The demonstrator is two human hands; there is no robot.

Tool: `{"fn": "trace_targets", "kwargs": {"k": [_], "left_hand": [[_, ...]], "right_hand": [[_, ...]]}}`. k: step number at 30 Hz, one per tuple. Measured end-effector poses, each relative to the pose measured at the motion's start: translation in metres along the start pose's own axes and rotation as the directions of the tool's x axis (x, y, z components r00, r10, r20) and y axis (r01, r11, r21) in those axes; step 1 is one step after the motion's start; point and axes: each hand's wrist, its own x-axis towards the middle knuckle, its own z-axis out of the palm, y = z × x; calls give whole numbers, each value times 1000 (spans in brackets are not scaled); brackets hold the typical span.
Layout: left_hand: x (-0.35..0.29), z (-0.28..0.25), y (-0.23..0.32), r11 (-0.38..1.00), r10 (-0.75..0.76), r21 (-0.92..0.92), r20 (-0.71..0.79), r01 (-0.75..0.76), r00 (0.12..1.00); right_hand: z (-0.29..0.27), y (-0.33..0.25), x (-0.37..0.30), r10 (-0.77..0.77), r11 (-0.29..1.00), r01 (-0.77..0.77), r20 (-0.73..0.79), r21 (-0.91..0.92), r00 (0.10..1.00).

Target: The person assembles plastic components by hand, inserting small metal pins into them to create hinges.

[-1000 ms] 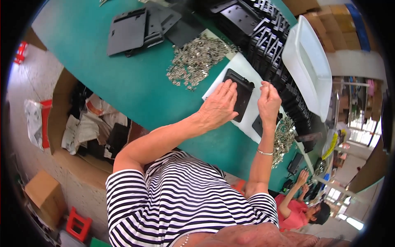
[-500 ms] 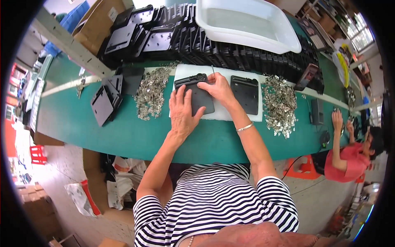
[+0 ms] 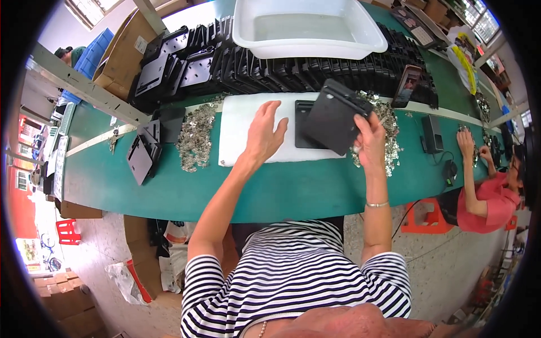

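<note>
My right hand grips a flat black plastic panel by its right edge and holds it tilted above the work surface. Beneath it, partly covered, a second black panel lies on a white foam sheet. My left hand hovers over the sheet's middle with fingers apart, holding nothing. Small silvery metal pieces form one heap left of the sheet. Another heap lies to the right, partly hidden behind my right hand and the raised panel.
Rows of black panels stand along the back, with a white plastic tub on top. A phone leans at the right. Loose panels lie at left. A co-worker in red works at far right.
My right hand has lifted a panel off the sheet and carried it right, over the other panel. My left hand has let go and risen. The view has shifted slightly.
</note>
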Motion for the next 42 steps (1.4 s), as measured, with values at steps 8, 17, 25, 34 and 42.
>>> {"fn": "trace_targets", "kwargs": {"k": [8, 17, 25, 34, 42], "left_hand": [[19, 22, -12, 666, -416, -503, 365, 552, 833], [7, 23, 5, 776, -401, -369, 337, 512, 852], [8, 38, 2, 981, -196, 32, 163, 194, 967], [3, 57, -2, 957, -183, 252, 152, 141, 971], [-6, 51, -1, 980, -200, 10, 81, 199, 977]], "right_hand": [[-20, 9, 18, -726, 41, 862, 577, -505, 374], [-33, 41, 44, -477, -165, 891, 825, -423, 303], [-12, 21, 18, -168, -48, 564, 564, -824, 809], [12, 33, 20, -122, 123, 349, 335, -929, 934], [14, 30, 37, 344, 898, -277, 154, -342, 926]]}}
